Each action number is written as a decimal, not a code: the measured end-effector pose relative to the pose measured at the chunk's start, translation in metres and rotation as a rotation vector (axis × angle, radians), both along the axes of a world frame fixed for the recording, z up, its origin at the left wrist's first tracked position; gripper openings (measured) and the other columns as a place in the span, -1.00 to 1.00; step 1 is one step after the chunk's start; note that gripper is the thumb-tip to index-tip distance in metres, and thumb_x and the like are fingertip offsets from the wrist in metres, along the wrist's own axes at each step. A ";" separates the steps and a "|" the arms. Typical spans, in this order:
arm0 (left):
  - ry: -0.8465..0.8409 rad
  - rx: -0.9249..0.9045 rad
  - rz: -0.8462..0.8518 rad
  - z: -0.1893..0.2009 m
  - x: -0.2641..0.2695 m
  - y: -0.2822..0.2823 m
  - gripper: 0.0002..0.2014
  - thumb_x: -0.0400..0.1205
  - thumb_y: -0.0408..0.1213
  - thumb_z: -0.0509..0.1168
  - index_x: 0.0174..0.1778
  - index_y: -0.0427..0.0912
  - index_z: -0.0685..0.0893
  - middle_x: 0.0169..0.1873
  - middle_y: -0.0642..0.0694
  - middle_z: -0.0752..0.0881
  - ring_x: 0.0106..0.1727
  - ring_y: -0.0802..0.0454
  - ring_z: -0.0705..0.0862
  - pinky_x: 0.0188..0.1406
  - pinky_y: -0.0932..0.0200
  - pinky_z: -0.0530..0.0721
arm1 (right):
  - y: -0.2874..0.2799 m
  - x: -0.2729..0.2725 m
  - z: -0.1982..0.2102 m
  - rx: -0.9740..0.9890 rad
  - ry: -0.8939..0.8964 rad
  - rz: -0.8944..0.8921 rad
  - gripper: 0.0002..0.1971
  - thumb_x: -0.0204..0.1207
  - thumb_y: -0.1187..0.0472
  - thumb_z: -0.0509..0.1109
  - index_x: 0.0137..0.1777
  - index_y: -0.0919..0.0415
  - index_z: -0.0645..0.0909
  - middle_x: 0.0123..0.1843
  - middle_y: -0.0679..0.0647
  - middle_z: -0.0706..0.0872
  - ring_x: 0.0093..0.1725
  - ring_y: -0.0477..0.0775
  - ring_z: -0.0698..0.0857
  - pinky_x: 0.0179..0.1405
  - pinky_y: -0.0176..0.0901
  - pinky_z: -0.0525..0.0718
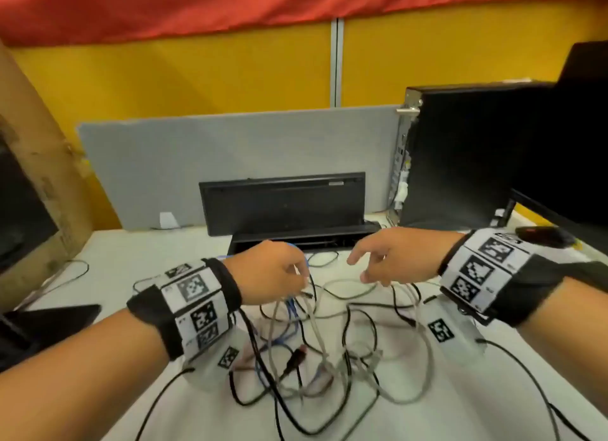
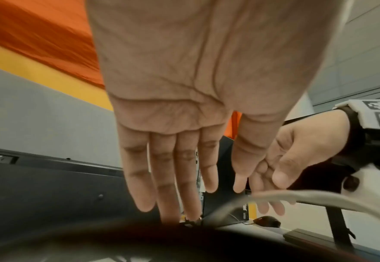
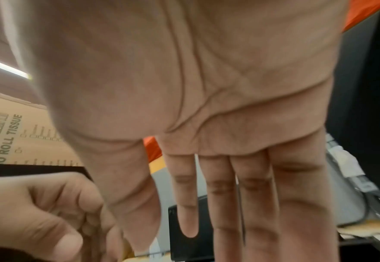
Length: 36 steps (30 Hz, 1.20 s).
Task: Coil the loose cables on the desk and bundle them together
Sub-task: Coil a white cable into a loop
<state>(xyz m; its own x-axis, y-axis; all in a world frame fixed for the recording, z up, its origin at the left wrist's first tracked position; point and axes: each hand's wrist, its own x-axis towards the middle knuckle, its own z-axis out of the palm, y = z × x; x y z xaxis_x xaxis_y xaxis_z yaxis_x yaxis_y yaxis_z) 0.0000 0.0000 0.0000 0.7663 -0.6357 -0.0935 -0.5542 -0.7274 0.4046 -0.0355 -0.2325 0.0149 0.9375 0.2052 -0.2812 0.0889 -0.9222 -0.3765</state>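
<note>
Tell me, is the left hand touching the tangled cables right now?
Touching. In the head view the left hand has its fingertips down among the tangled cables, with grey strands lifted taut from the desk into them.

- The loose cables [image 1: 316, 351] lie in one uncoiled tangle on the white desk [image 1: 138, 253].
- Black, grey-white and blue strands loop over and across each other.
- A dark plug with a red tip [image 1: 295, 358] lies near the middle of the heap.
- Several grey and blue strands rise from the heap towards the far side of the desk.
- Thin black strands trail off towards the near edge.
</note>
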 end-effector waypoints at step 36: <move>-0.218 -0.557 0.251 0.071 -0.012 0.022 -0.84 0.71 -0.25 0.27 -0.18 -0.18 0.64 -0.44 -0.07 0.58 -0.52 0.10 0.57 -0.48 0.23 0.66 | 0.025 -0.043 0.057 0.468 -0.529 -0.039 -0.71 0.74 0.14 0.16 -0.14 0.18 0.62 -0.41 0.03 0.47 -0.44 -0.01 0.40 -0.40 -0.19 0.41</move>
<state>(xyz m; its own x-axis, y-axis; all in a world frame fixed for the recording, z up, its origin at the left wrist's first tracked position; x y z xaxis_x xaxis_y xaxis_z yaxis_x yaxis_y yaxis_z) -0.0118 0.0225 0.0711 0.8622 -0.3431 0.3728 -0.5063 -0.5595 0.6562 -0.0786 -0.2074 0.0723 0.9331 0.1567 0.3238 0.3397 -0.6800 -0.6498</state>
